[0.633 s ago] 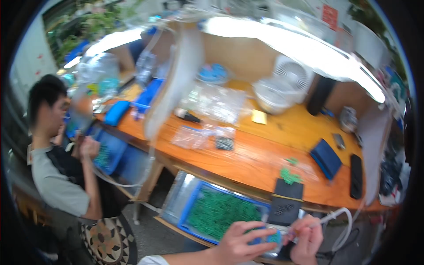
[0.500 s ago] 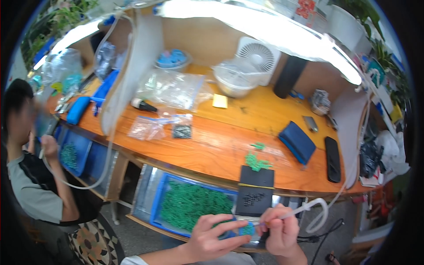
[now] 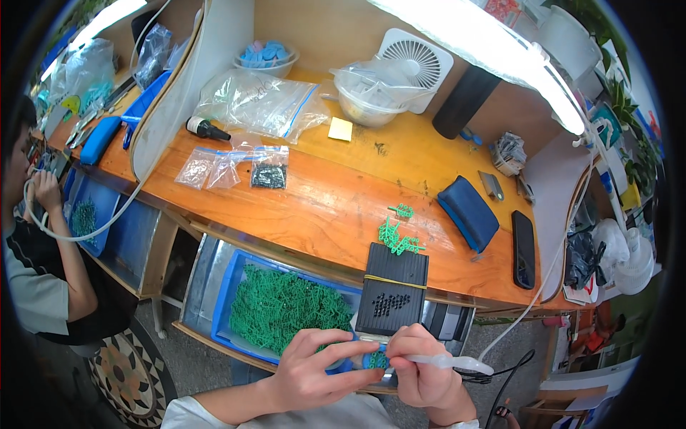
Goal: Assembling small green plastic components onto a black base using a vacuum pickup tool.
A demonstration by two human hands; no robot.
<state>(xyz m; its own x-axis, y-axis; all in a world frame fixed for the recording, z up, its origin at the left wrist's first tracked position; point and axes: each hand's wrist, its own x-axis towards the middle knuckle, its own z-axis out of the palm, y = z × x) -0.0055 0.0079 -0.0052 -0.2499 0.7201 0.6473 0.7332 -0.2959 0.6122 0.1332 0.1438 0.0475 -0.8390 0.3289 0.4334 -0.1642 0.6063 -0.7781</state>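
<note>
Low in the view, my left hand (image 3: pixel 304 382) pinches a small green lattice-like piece (image 3: pixel 374 360) between its fingertips, with something blue around it. My right hand (image 3: pixel 423 375) is closed on a translucent white tube-like tool (image 3: pixel 439 360), its tip brought up to the green piece; a thin hose (image 3: pixel 514 326) trails away to the right. Just beyond my hands lies a black ridged block (image 3: pixel 393 318) with a yellow band across it and several tiny black parts (image 3: pixel 391 304) on top. A blue tray (image 3: pixel 223 314) heaped with green lattice pieces (image 3: pixel 286 307) sits in the open drawer.
Bright green branched pieces (image 3: pixel 396 238) lie past the block. A dark blue pouch (image 3: pixel 468 214) and a phone (image 3: pixel 524 249) are to the right. Farther back are plastic bags (image 3: pixel 254 104), a dark bottle (image 3: pixel 207 129) and a white fan (image 3: pixel 416 64). A co-worker (image 3: pixel 46 286) sits at left.
The view has shifted, so the bench appears lower left to right and turned slightly. Both hands stay together at the green piece, and the white tool now lies flatter. The co-worker's hands are raised nearer the head.
</note>
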